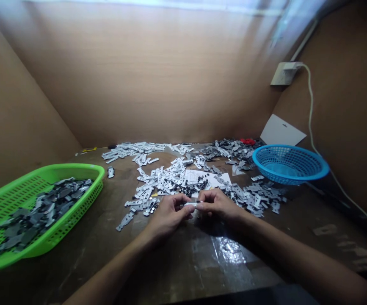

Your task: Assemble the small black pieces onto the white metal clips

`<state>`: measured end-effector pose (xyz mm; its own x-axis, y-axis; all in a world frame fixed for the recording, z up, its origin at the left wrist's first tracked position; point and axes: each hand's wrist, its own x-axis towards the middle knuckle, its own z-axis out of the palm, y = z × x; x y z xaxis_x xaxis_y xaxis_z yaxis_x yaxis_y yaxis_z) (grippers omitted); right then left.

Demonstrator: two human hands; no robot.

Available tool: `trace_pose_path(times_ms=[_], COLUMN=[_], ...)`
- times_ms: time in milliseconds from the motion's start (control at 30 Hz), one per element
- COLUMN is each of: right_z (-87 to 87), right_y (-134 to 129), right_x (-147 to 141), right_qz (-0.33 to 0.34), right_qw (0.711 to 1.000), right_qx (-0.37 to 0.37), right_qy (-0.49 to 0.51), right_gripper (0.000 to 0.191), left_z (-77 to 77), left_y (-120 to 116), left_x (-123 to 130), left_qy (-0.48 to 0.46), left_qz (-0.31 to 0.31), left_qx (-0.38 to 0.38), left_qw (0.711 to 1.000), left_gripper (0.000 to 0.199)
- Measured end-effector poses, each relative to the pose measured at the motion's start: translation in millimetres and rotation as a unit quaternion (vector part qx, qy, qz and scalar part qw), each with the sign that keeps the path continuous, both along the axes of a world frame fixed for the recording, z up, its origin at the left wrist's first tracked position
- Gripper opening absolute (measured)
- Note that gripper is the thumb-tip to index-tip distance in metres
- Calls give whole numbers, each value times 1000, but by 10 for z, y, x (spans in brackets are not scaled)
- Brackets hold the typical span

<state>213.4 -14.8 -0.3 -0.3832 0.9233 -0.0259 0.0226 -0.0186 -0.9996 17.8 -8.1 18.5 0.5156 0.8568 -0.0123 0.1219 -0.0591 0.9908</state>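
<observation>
My left hand (171, 212) and my right hand (215, 204) meet near the middle of the table. Between their fingertips they pinch one small silvery metal part (190, 204), mostly covered by the fingers. Just beyond the hands lie many small black pieces (199, 183) on and beside a white paper (223, 178). A heap of pale metal parts (167, 178) spreads to the left of the black pieces, and another heap of grey parts (255, 195) lies to the right.
A green basket (59, 232) holding dark and grey parts stands at the left. A blue basket (290, 164) is at the right, near a white card (281, 130) and a hanging cable (310, 106). More metal parts (135, 149) lie along the back wall, with a red item (247, 141).
</observation>
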Motion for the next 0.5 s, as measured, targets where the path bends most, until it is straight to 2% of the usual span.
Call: trace_pose_path(times_ms=[133,233,300,333,367,400,433,500], right_z=[22,81,125,141,151,153,149,126], right_y=[-16,-50,-84,-98,-107,-109,-103,-73], right_x=[-36,-81,-110,-118,-119,-113,-100,-58], right_qz=[-41,-73,-90,-99,-109,-120,-133,-162], right_qw=[998,994,989,986,983,979,973,957], right_qx=[47,73,89,100,112,126,142,178], right_qy=[-6,-47,-73,-84,-95,-108,-124,-160], right_gripper=[30,27,25,26,28,31,33,33], left_z=[-20,32,130,196,268,342,412,521], left_y=[-14,41,138,201,267,332,391,483], left_x=[34,30,-83,-193,-343,-528,-739,-1179], left_qy=[-11,16,54,73,91,121,156,242], left_qz=[10,21,63,115,193,278,378,551], left_qx=[14,47,106,144,183,223,266,313], left_qw=[1000,999,991,980,960,926,873,735], left_gripper=[29,30,30,30,30,31,32,31])
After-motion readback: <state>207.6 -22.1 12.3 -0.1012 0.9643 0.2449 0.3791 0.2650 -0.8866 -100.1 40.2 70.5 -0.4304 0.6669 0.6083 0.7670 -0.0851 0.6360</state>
